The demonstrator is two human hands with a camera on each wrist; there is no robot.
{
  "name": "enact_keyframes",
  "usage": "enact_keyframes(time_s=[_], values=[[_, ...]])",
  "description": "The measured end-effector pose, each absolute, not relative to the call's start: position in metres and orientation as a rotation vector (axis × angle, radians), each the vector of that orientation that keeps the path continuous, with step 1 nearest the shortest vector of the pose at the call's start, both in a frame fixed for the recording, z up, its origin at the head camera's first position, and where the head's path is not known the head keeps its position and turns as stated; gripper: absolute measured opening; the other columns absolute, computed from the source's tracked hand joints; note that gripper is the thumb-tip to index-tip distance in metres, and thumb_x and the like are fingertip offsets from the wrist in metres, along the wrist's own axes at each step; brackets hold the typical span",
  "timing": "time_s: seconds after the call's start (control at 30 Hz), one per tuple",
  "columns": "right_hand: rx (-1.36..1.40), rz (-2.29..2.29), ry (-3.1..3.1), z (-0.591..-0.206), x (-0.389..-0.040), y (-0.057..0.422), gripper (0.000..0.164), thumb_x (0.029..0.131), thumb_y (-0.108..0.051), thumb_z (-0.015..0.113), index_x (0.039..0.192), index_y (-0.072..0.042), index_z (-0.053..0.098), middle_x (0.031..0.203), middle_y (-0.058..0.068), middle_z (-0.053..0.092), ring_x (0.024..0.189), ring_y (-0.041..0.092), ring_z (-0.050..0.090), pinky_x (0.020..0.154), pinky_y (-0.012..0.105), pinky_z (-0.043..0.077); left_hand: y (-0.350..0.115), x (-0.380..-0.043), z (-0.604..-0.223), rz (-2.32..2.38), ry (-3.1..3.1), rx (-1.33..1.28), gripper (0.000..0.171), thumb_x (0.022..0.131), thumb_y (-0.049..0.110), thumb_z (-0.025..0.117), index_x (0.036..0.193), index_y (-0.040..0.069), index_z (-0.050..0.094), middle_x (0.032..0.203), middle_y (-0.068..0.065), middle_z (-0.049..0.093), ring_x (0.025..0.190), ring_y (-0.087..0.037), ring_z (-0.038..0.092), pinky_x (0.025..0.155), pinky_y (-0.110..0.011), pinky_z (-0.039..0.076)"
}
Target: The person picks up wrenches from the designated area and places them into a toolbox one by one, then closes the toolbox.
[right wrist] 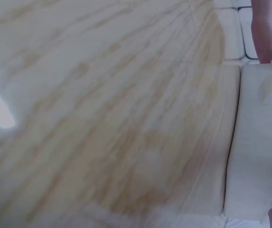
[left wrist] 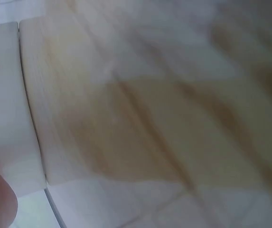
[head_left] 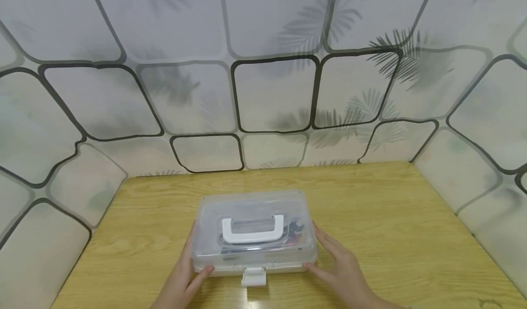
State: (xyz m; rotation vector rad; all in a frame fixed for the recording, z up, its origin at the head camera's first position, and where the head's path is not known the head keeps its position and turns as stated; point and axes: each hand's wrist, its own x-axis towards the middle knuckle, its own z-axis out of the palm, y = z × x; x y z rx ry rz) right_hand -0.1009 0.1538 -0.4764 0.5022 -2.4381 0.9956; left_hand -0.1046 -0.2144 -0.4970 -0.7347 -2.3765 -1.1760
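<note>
A toolbox (head_left: 255, 249) with a clear lid and a white base sits on the wooden table. On its lid is a white handle (head_left: 253, 236), and a white latch (head_left: 254, 277) juts out at the front. Dark tools and a bit of red show dimly through the lid. My left hand (head_left: 181, 272) holds the left end, thumb on the front corner. At the right end my right hand (head_left: 343, 268) grips likewise, its thumb at the front edge. The right wrist view shows the white base (right wrist: 254, 142) against the tabletop, with the left hand (right wrist: 270, 40) at its far end.
The wooden table (head_left: 383, 208) runs back to a patterned cloth wall (head_left: 276, 94) with dark outlines and leaf prints. Similar cloth walls stand on the left and right sides. Light glares off the table's front part.
</note>
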Motion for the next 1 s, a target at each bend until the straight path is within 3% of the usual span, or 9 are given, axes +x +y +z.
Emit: enact_keyframes(time_s=[0.17,0.37,0.43,0.5,0.63,0.73,0.77,0.87,1.0], values=[[0.500,0.981,-2.457,-0.476,-0.101,0.155,0.093,0.063,-0.015,0.099,0.148,-0.006,0.061,0.147,0.013,0.065,0.121,0.040,0.071,0.097,0.053,0.061,-0.218,-0.104,-0.498,-1.135,-2.448,-0.713,0.116,0.085,0.006,0.082,0.170,0.002,0.003,0.179,-0.012,0.012,0.157,0.015,0.009,0.122,0.001,0.010],[0.565,0.917,-2.414,-0.480,-0.103,0.158,0.095,0.062,-0.015,0.099,0.148,-0.004,0.061,0.149,0.010,0.063,0.122,0.038,0.071,0.105,0.026,0.057,-0.219,-0.106,-0.496,-1.032,-2.461,-0.718,0.116,0.085,0.013,0.084,0.170,-0.001,0.006,0.175,-0.024,0.021,0.157,0.015,0.009,0.123,0.000,0.009],[0.579,0.901,-2.405,-0.481,-0.103,0.159,0.094,0.062,-0.015,0.099,0.148,-0.003,0.061,0.150,0.010,0.062,0.122,0.037,0.071,0.106,0.022,0.055,-0.219,-0.106,-0.495,-1.019,-2.465,-0.696,0.117,0.084,0.013,0.085,0.170,0.001,0.007,0.172,-0.029,0.026,0.156,0.016,0.010,0.123,0.001,0.010],[0.587,0.888,-2.406,-0.481,-0.102,0.160,0.094,0.063,-0.016,0.099,0.148,-0.004,0.060,0.150,0.010,0.063,0.122,0.037,0.071,0.104,0.027,0.059,-0.218,-0.105,-0.494,-1.023,-2.473,-0.661,0.118,0.082,0.012,0.087,0.171,0.004,0.009,0.168,-0.034,0.030,0.155,0.018,0.011,0.122,0.001,0.010],[0.612,0.820,-2.403,-0.480,-0.103,0.162,0.095,0.064,-0.020,0.098,0.149,-0.005,0.059,0.149,0.009,0.065,0.121,0.035,0.072,0.095,0.050,0.064,-0.217,-0.101,-0.490,-1.031,-2.489,-0.579,0.120,0.079,0.012,0.091,0.171,0.009,0.013,0.162,-0.036,0.039,0.149,0.022,0.013,0.118,0.004,0.013],[0.635,0.763,-2.401,-0.478,-0.105,0.165,0.097,0.066,-0.026,0.098,0.152,-0.007,0.057,0.148,0.010,0.066,0.122,0.034,0.071,0.095,0.053,0.063,-0.217,-0.100,-0.486,-0.981,-2.492,-0.547,0.122,0.077,0.016,0.093,0.171,0.009,0.015,0.161,-0.035,0.041,0.149,0.022,0.012,0.117,0.004,0.013],[0.643,0.747,-2.399,-0.478,-0.105,0.166,0.097,0.068,-0.029,0.097,0.153,-0.008,0.056,0.149,0.009,0.066,0.122,0.033,0.070,0.096,0.052,0.062,-0.217,-0.100,-0.485,-0.953,-2.488,-0.550,0.122,0.077,0.019,0.093,0.171,0.008,0.016,0.162,-0.034,0.040,0.150,0.021,0.011,0.118,0.004,0.012],[0.687,0.724,-2.372,-0.478,-0.107,0.169,0.094,0.076,-0.044,0.091,0.155,-0.008,0.054,0.150,0.010,0.065,0.125,0.030,0.067,0.110,0.028,0.055,-0.219,-0.101,-0.481,-0.855,-2.467,-0.587,0.114,0.087,0.042,0.087,0.170,0.004,0.018,0.168,-0.029,0.034,0.156,0.016,0.009,0.122,0.001,0.009],[0.790,0.726,-2.286,-0.478,-0.111,0.172,0.088,0.090,-0.058,0.073,0.155,-0.002,0.052,0.153,0.013,0.061,0.138,0.019,0.059,0.125,0.009,0.027,-0.221,-0.103,-0.475,-0.713,-2.432,-0.679,0.101,0.099,0.067,0.055,0.166,-0.003,0.027,0.174,-0.021,0.027,0.163,0.005,0.006,0.128,-0.005,0.006]])
